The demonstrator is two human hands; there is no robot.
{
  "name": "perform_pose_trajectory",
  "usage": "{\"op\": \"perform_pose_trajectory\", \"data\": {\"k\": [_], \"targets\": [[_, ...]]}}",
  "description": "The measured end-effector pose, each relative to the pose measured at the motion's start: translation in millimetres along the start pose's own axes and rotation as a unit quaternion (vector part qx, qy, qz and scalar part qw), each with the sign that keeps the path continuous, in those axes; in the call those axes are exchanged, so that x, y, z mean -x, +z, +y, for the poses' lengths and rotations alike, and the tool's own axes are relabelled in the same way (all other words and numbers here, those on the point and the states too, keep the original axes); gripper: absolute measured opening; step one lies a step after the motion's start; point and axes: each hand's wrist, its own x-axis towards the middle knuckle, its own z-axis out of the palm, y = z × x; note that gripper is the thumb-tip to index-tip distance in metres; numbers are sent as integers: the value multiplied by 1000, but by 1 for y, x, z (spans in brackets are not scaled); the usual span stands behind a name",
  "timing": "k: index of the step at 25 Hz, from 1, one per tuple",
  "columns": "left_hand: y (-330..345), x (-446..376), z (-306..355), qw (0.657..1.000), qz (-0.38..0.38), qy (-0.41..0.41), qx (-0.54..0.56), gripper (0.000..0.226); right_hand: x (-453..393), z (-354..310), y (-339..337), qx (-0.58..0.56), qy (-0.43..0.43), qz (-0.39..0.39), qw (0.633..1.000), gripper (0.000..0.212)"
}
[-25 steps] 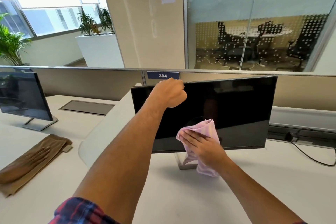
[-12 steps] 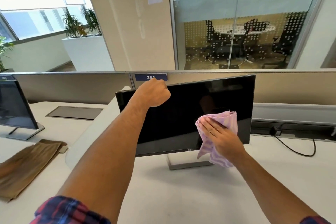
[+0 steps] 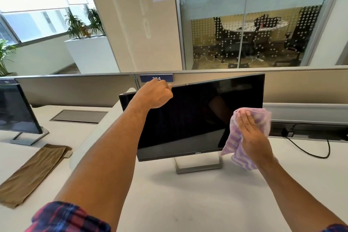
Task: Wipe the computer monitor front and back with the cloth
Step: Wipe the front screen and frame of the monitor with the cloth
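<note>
2 hands work the monitor mid-frame on the table: left hand grips its top edge, right hand presses the cloth flat-fingered at the screen's right edge. Front wipe underway; back comes next.

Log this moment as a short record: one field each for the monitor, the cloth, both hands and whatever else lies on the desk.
monitor: black flat-screen monitor on a silver stand, screen dark
cloth: pink-and-white striped cloth against the screen's right edge
right hand: right hand presses the cloth flat, fingers straight
left hand: left hand grips the monitor's top edge
desk: white desk; folded brown cloth at left; black cable at right
</note>
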Motion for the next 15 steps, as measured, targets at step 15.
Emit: {"op": "perform_pose_trajectory", "data": {"k": [15], "targets": [[-1, 5, -2, 1000, -6, -4, 31, 34, 29, -7, 20, -77, 137, 78, 985, 65]]}}
